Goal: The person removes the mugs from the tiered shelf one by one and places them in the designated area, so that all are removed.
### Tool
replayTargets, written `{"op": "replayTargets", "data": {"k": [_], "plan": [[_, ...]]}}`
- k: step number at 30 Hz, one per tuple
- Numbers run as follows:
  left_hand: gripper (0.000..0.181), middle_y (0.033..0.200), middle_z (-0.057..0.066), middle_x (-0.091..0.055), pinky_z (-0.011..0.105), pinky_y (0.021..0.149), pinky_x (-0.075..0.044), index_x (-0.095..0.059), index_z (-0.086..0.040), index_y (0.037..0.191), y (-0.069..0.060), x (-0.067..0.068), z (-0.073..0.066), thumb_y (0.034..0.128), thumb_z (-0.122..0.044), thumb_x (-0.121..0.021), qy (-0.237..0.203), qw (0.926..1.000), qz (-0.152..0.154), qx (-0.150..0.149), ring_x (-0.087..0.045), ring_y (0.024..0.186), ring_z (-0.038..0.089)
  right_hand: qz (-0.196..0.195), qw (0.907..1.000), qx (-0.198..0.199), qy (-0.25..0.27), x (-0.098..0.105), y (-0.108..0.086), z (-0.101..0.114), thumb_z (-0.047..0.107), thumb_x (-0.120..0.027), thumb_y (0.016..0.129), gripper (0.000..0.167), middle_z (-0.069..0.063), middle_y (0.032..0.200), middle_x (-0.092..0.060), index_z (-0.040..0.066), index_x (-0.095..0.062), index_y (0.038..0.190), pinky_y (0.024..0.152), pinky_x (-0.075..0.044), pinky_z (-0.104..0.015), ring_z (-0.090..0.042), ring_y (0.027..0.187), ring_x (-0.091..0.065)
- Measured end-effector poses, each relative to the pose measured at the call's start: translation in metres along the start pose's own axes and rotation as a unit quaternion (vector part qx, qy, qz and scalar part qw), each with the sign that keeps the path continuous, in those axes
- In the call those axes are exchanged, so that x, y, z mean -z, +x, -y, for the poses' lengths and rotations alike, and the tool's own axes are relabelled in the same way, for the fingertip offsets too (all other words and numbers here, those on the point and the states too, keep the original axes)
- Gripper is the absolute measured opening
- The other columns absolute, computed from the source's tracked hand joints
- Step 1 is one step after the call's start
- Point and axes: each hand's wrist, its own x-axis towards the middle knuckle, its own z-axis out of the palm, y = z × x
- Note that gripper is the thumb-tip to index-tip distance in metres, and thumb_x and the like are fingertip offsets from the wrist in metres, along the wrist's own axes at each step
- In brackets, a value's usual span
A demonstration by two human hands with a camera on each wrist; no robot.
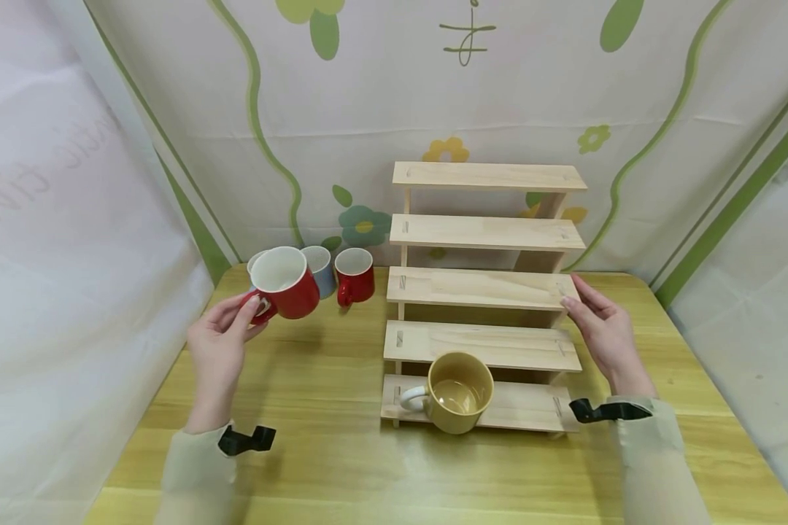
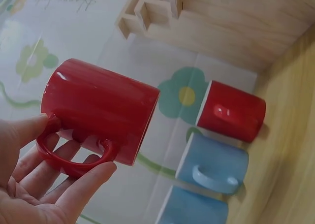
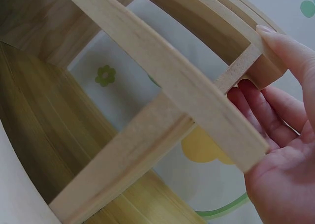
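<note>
My left hand point(image 1: 222, 343) grips a red mug point(image 1: 294, 293) by its handle, up off the table at the left. The mug's white inside faces up in the head view; its handle point(image 2: 74, 162) lies between thumb and fingers in the left wrist view. My right hand point(image 1: 604, 332) pinches the right end of the middle step of a wooden tiered shelf point(image 1: 473, 286), thumb on top and fingers beneath. On the lowest step stands a yellow mug point(image 1: 458, 408) with a white handle pointing left.
Behind the held mug, another red mug point(image 1: 361, 281) and blue mugs point(image 2: 214, 160) stand in a row at the table's back left. The wooden table point(image 1: 315, 452) is bounded by printed fabric walls point(image 1: 223, 109) at the back and sides.
</note>
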Motion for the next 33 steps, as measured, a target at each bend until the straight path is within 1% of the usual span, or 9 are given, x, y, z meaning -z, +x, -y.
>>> {"op": "replayTargets", "data": {"k": [5, 10, 17, 20, 24, 27, 30, 31, 33], "plan": [[0.030, 0.104, 0.011, -0.075, 0.034, 0.074, -0.060, -0.071, 0.008, 0.111, 0.001, 0.013, 0.006, 0.0887, -0.010, -0.081, -0.007, 0.9991, -0.032, 0.027, -0.075, 0.092, 0.021, 0.002, 1.0000, 0.003, 0.001, 0.001, 0.000, -0.001, -0.006, -0.064, 0.097, 0.055, 0.000, 0.131, -0.064, -0.002, -0.046, 0.149, 0.094, -0.051, -0.019, -0.007, 0.111, -0.063], [0.031, 0.109, 0.014, -0.074, 0.032, 0.074, -0.060, -0.072, 0.005, 0.111, 0.002, 0.025, 0.014, 0.0880, -0.014, -0.081, 0.004, 0.9966, -0.054, 0.062, -0.074, 0.093, 0.019, 0.002, 1.0000, 0.006, 0.000, 0.002, 0.001, -0.002, -0.006, -0.064, 0.098, 0.053, -0.001, 0.131, -0.064, -0.001, -0.048, 0.148, 0.094, -0.051, -0.019, -0.008, 0.112, -0.063], [0.037, 0.112, 0.011, -0.074, 0.031, 0.075, -0.059, -0.071, 0.003, 0.116, 0.002, 0.040, 0.029, 0.0876, -0.017, -0.082, 0.029, 0.9906, -0.079, 0.108, -0.072, 0.096, 0.018, 0.003, 1.0000, 0.007, 0.002, 0.002, 0.001, -0.002, -0.007, -0.064, 0.097, 0.055, -0.001, 0.131, -0.063, -0.001, -0.046, 0.149, 0.094, -0.052, -0.019, -0.008, 0.111, -0.063], [0.036, 0.108, 0.008, -0.075, 0.032, 0.075, -0.059, -0.070, 0.004, 0.116, 0.002, 0.045, 0.039, 0.0877, -0.016, -0.082, 0.024, 0.9898, -0.088, 0.109, -0.072, 0.095, 0.018, 0.001, 1.0000, 0.007, 0.001, 0.002, 0.001, -0.001, -0.007, -0.064, 0.097, 0.055, -0.001, 0.130, -0.063, -0.001, -0.046, 0.149, 0.093, -0.052, -0.019, -0.008, 0.110, -0.063], [0.033, 0.097, 0.002, -0.076, 0.032, 0.072, -0.060, -0.070, 0.007, 0.113, 0.002, 0.051, 0.053, 0.0880, -0.012, -0.081, 0.009, 0.9903, -0.100, 0.096, -0.073, 0.091, 0.015, 0.000, 1.0000, 0.008, -0.001, 0.001, 0.001, -0.001, -0.007, -0.064, 0.097, 0.053, -0.002, 0.129, -0.063, 0.000, -0.049, 0.148, 0.094, -0.052, -0.019, -0.008, 0.110, -0.063], [0.031, 0.094, 0.000, -0.076, 0.031, 0.070, -0.061, -0.071, 0.007, 0.111, 0.001, 0.055, 0.061, 0.0883, -0.011, -0.081, 0.010, 0.9902, -0.107, 0.089, -0.074, 0.089, 0.014, -0.001, 1.0000, 0.009, -0.002, 0.001, 0.001, -0.001, -0.006, -0.064, 0.097, 0.052, -0.001, 0.130, -0.064, 0.002, -0.051, 0.147, 0.094, -0.052, -0.019, -0.008, 0.110, -0.063], [0.030, 0.094, 0.000, -0.076, 0.032, 0.072, -0.060, -0.072, 0.006, 0.110, 0.000, 0.058, 0.068, 0.0875, -0.010, -0.082, 0.000, 0.9882, -0.116, 0.100, -0.074, 0.088, 0.014, 0.000, 1.0000, 0.009, -0.001, 0.002, 0.001, -0.001, -0.006, -0.064, 0.097, 0.051, -0.001, 0.129, -0.064, 0.002, -0.052, 0.146, 0.093, -0.052, -0.019, -0.008, 0.110, -0.063], [0.030, 0.094, 0.000, -0.076, 0.032, 0.073, -0.060, -0.072, 0.006, 0.110, 0.000, 0.059, 0.070, 0.0878, -0.011, -0.081, 0.004, 0.9878, -0.118, 0.101, -0.074, 0.088, 0.013, 0.000, 1.0000, 0.009, -0.001, 0.002, 0.001, -0.001, -0.006, -0.064, 0.097, 0.051, -0.001, 0.129, -0.064, 0.001, -0.052, 0.146, 0.093, -0.052, -0.019, -0.008, 0.110, -0.063], [0.030, 0.095, 0.001, -0.076, 0.033, 0.074, -0.060, -0.072, 0.005, 0.110, 0.000, 0.060, 0.073, 0.0872, -0.011, -0.082, -0.004, 0.9857, -0.125, 0.113, -0.074, 0.089, 0.014, 0.000, 1.0000, 0.010, 0.000, 0.002, 0.001, -0.001, -0.006, -0.064, 0.097, 0.052, -0.001, 0.129, -0.064, 0.001, -0.051, 0.147, 0.093, -0.052, -0.019, -0.008, 0.110, -0.063]]}}
